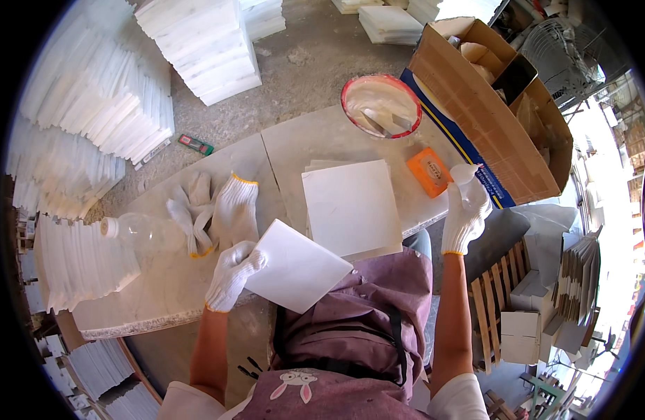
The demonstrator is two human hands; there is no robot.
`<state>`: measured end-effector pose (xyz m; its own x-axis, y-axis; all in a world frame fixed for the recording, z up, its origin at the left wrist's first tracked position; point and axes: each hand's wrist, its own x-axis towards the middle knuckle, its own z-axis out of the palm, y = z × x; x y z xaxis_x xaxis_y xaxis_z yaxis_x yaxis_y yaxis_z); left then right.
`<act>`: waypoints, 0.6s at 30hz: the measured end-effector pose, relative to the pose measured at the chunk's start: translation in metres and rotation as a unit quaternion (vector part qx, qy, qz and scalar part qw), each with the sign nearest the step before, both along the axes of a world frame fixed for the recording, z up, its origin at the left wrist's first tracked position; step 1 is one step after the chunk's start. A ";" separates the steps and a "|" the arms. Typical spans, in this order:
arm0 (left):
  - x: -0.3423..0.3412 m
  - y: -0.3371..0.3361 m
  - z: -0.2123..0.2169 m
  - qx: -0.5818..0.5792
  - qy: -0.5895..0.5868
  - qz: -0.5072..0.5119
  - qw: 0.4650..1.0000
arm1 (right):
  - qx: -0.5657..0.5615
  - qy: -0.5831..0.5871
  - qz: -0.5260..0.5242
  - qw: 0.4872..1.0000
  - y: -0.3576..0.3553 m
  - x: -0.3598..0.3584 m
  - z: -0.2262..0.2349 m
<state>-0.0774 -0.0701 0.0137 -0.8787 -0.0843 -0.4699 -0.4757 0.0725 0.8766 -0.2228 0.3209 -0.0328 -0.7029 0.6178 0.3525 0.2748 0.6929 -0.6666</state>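
Observation:
My left hand (235,274), in a white knit glove with a yellow cuff, grips a square white tile (299,266) by its left corner. The tile is tilted above the table edge, in front of my purple apron. My right hand (465,218), gloved the same way, is raised at the right, close to an orange packet (429,172) and a cardboard box. Its fingers are curled around something pale that I cannot make out. Between my hands, a small stack of white square tiles (350,206) lies on the table.
A red-rimmed bucket (381,106) of whitish paste with a blade stands behind the tiles. The large cardboard box (487,105) is at the right. Spare gloves (231,210), a clear bottle (144,232) and a green-and-red box (196,145) lie left. Tall tile stacks (91,84) line the far left.

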 end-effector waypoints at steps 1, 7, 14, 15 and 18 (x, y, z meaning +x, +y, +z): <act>0.000 0.001 0.002 -0.008 0.000 0.000 1.000 | 0.012 -0.012 -0.012 1.000 0.003 -0.008 -0.002; -0.002 0.003 0.009 -0.022 0.007 -0.015 1.000 | -0.013 -0.032 0.000 0.999 0.033 -0.036 -0.020; -0.003 0.000 0.008 -0.012 -0.007 -0.023 1.000 | -0.159 0.022 0.101 0.982 0.030 -0.008 0.004; -0.003 -0.001 0.007 -0.009 -0.006 -0.024 1.000 | -0.196 0.004 0.120 0.973 0.017 0.005 0.019; -0.005 -0.002 0.006 0.011 -0.008 -0.026 1.000 | -0.246 0.027 0.295 0.923 -0.030 0.055 0.051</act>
<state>-0.0820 -0.0719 0.0198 -0.8742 -0.0270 -0.4848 -0.4854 0.0779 0.8708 -0.1676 0.2911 0.0183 -0.9576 0.2284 0.1758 -0.0963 0.3211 -0.9421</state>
